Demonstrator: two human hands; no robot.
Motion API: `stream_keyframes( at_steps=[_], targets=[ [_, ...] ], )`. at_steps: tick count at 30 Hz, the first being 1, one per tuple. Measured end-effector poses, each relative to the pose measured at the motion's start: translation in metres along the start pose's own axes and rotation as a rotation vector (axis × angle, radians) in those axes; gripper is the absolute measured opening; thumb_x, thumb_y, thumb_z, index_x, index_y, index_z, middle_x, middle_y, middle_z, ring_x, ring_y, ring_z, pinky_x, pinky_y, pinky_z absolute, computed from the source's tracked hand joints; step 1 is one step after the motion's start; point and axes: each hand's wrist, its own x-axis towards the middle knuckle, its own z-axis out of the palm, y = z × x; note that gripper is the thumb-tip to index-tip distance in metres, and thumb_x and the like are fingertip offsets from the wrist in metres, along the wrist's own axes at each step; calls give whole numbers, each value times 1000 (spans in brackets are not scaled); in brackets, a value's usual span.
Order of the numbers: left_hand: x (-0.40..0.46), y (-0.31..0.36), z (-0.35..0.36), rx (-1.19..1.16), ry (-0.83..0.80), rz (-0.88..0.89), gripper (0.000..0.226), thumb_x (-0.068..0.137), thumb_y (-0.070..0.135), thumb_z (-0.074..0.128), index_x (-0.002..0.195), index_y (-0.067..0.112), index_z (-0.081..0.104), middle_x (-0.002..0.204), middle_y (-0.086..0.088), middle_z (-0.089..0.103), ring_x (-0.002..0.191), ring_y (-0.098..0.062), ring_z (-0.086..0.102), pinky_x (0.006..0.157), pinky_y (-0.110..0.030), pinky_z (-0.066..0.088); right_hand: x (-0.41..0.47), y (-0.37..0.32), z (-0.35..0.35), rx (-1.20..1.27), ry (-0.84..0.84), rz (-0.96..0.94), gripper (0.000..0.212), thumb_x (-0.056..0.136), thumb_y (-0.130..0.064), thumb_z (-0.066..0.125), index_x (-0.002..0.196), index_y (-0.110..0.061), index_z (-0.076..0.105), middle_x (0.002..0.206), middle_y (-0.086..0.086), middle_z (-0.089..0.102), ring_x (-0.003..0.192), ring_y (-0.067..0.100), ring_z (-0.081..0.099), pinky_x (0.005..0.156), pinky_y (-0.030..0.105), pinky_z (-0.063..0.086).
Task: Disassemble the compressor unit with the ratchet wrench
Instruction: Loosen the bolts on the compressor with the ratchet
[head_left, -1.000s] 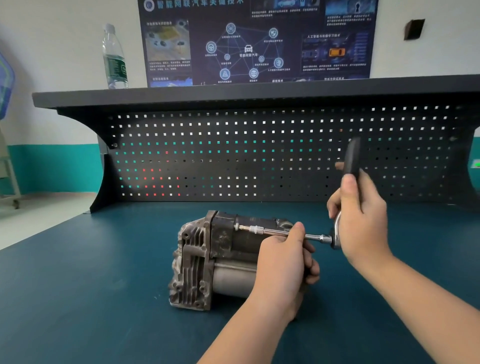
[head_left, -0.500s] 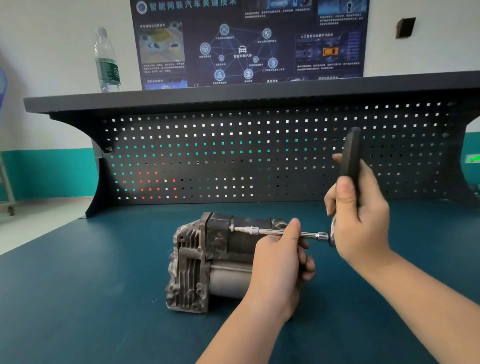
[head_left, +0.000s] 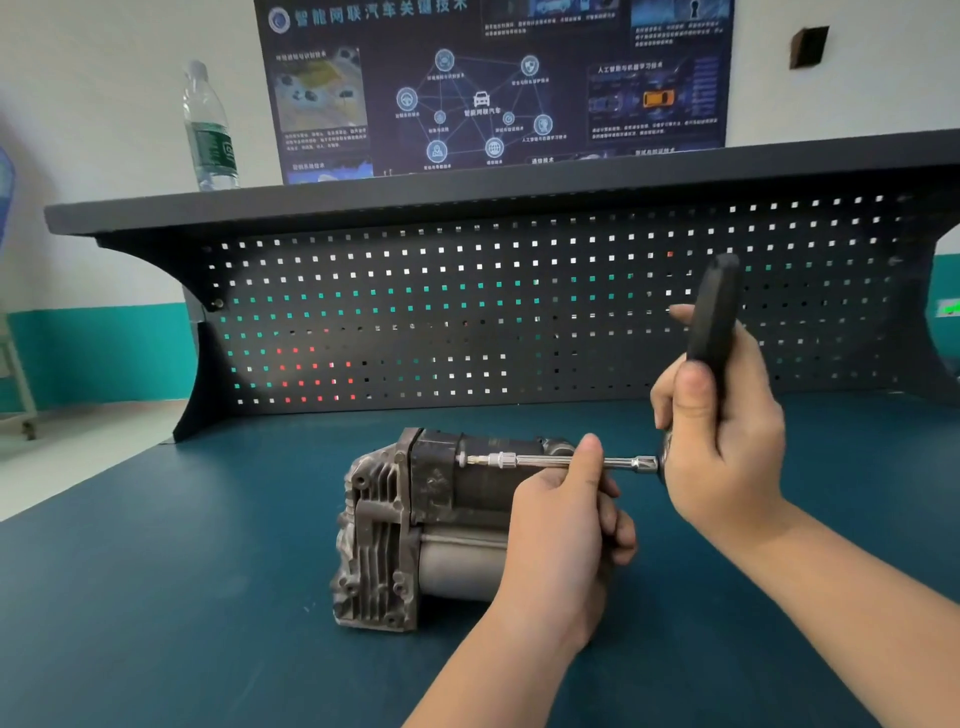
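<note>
The compressor unit (head_left: 415, 525) lies on its side on the blue-green counter (head_left: 156, 597), near the middle, with its finned grey casting toward the left and a smooth cylindrical body toward the right. The ratchet wrench (head_left: 714, 322) is engaged with it: a chrome extension bar (head_left: 550, 460) runs level along the top of the unit, its bit end meeting a fitting on the dark upper housing, while the black handle stands nearly upright at the right end. The right hand (head_left: 722, 447) grasps the handle, fingers wrapped round it and thumb laid along its near side. The left hand (head_left: 566, 530) is curled over the right end of the unit, its index finger and thumb closed about the extension bar at mid-length. Behind the counter stands a dark perforated back panel (head_left: 519, 312) topped by a shelf (head_left: 467, 192). A clear water bottle (head_left: 210, 130) stands on the shelf at left. A dark poster (head_left: 493, 78) hangs on the wall above.
</note>
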Motion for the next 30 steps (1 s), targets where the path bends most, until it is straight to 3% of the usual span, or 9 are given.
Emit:
stream_keyframes(
  at_steps=[3,6,8,15,17,21,23,28,30],
  targets=[
    [0,-2,0,-14,24,-5,36,96,23,51,64,7,45,37,2,32,31,-11,35,35,-14,26,2,8,5,-63,63,432,23,101,-33,35,105,-24,56,49,-3,45,47,9,40,51,21,38],
    [1,-2,0,-19,32,-12,37,96,21,51,62,7,45,37,1,31,31,-12,35,36,-14,26,7,22,6,128,-19,1265,33,99,-37,44,96,-8,60,45,-5,48,45,13,38,47,24,31],
    [1,-2,0,-6,35,-22,38,96,22,50,61,8,45,36,1,31,30,-13,35,36,-14,26,3,23,8,289,48,1424,31,98,-34,48,95,-5,59,47,-2,47,42,11,37,44,22,29],
    [1,-3,1,2,31,23,44,95,35,52,60,9,46,36,2,32,32,-12,37,36,-15,28,-1,2,0,6,60,72,28,101,-33,34,123,-23,48,54,0,47,51,4,46,55,12,39],
    [2,-4,1,9,37,31,42,96,30,51,61,8,46,36,2,32,32,-12,37,36,-15,28,-1,5,1,-49,79,184,23,101,-32,35,117,-24,51,52,1,46,50,5,45,54,13,38],
    [2,-6,1,25,44,21,40,97,26,48,62,7,45,35,2,33,30,-12,37,36,-14,28,3,21,7,123,25,1152,31,99,-33,44,101,-6,60,49,-2,48,47,15,39,48,27,32],
    [1,-6,1,38,40,13,40,97,27,48,63,7,46,35,2,33,31,-13,37,36,-14,28,1,19,8,198,52,1311,34,98,-31,47,100,0,59,51,0,47,46,15,38,45,26,31],
    [0,-2,1,45,6,12,43,95,35,51,62,8,46,35,2,31,32,-13,38,36,-15,30,0,-2,-1,-136,35,-31,40,102,-30,34,122,1,50,57,-7,47,51,5,47,56,10,40],
    [0,-2,2,35,11,15,42,95,33,52,62,9,46,35,3,31,32,-12,38,36,-15,29,0,-1,-2,-125,5,-114,42,102,-30,33,124,3,47,59,-4,47,52,4,48,57,10,39]
  ],
)
